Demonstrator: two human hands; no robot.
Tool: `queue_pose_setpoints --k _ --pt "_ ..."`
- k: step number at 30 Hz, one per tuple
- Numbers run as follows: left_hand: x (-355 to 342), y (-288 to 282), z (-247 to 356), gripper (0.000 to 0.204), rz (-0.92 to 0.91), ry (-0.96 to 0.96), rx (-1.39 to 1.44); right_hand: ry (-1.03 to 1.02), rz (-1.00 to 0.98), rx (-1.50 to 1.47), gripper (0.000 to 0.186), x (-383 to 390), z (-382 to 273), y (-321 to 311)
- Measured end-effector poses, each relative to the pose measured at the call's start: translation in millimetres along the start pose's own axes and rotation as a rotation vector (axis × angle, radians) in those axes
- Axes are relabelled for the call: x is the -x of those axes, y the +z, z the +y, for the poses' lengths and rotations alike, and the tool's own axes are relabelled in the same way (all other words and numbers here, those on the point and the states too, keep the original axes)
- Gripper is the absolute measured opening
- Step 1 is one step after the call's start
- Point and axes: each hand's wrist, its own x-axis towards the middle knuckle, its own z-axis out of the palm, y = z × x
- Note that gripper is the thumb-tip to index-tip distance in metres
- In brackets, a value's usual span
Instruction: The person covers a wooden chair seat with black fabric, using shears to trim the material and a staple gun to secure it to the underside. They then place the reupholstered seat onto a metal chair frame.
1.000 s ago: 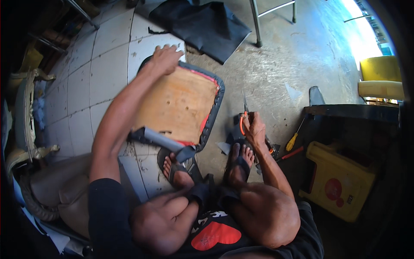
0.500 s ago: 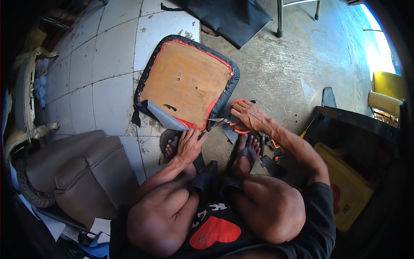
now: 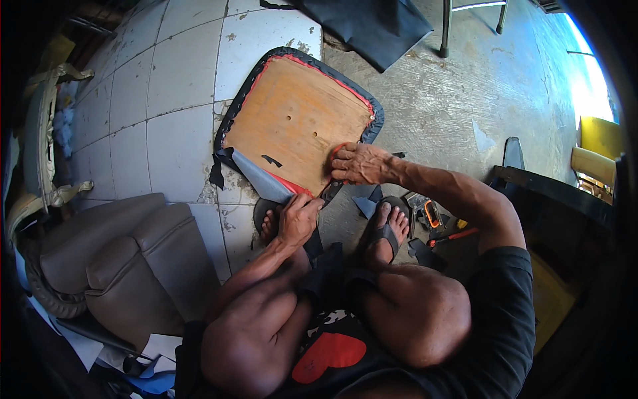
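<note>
An upside-down seat pad lies on the floor in front of me, with its bare wooden board (image 3: 286, 113) facing up. Black cover material (image 3: 372, 126) wraps its rim, with red material showing inside the edge. Along the near side a loose grey-backed flap (image 3: 258, 175) is folded back. My left hand (image 3: 297, 221) is closed, pinching the cover's edge at the near corner. Over the pad's right side, my right hand (image 3: 362, 164) grips orange-handled scissors (image 3: 337, 150). Their blades are mostly hidden beside the near corner.
Black sheet material (image 3: 369, 30) lies beyond the pad, near metal stool legs (image 3: 445, 33). A brown cushioned piece (image 3: 133, 259) is at left. Tools with orange parts (image 3: 433, 214) and black scraps (image 3: 425, 255) lie by my right foot. A dark bench-like piece (image 3: 555, 189) stands right.
My right hand with the scissors has moved left, onto the pad's near-right edge; the open blades seen before are now largely hidden. My left hand still pinches the cover.
</note>
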Motion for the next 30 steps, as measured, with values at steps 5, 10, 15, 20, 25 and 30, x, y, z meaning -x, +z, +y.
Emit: queue_pose_setpoints --k 5,10,15,20,25,30 --pt "2.5 3.7 -1.5 0.019 -0.068 -0.226 0.195 0.181 0.065 -0.065 0.025 37.2 -30.9 14.1" --pt "-14.4 -0.8 8.4 0.012 -0.074 -0.206 0.236 0.244 0.045 -0.028 0.024 38.6 -47.0 17.8" --pt "-34.5 -12.5 13.5 0.017 -0.215 -0.176 0.266 0.28 0.009 -0.112 0.032 64.0 -41.1 -3.3" --pt "-46.7 6.9 -12.4 0.02 -0.386 -0.069 0.258 0.327 0.028 -0.073 0.027 58.2 -49.8 -3.9" --pt "-70.2 3.9 9.5 0.011 -0.453 -0.063 0.201 0.344 0.062 -0.087 0.02 48.0 -65.3 14.5" --pt "-76.3 2.5 3.3 0.009 -0.257 -0.284 0.386 0.477 0.127 -0.106 0.031 65.2 -86.9 26.5"
